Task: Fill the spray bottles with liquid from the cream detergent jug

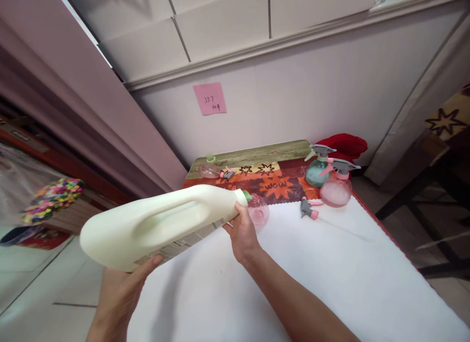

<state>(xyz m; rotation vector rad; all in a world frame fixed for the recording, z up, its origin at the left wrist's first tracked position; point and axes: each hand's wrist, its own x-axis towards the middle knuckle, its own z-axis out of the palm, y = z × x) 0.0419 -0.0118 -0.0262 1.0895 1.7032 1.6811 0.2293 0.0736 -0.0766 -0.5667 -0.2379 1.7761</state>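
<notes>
Handled plastic jug [156, 246], pale cream, one; tilted, between both hands. Left hand [127, 285]: gripping the base end from below, thumb on the label side, fingers hidden. Right hand [244, 234]: clasped round the neck. Green spout [247, 196]: at a translucent pink bottle [260, 213], contact unclear. Grey-and-pink trigger sprayer [307, 209]: well right.

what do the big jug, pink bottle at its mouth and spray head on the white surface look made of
Big jug: probably opaque plastic, satin-smooth, with soft highlights and nothing showing through. Pink bottle: glossy and see-through, so tinted plastic or possibly glass. Spray head: likely hard plastic, with moulded grey and pink parts.
</notes>
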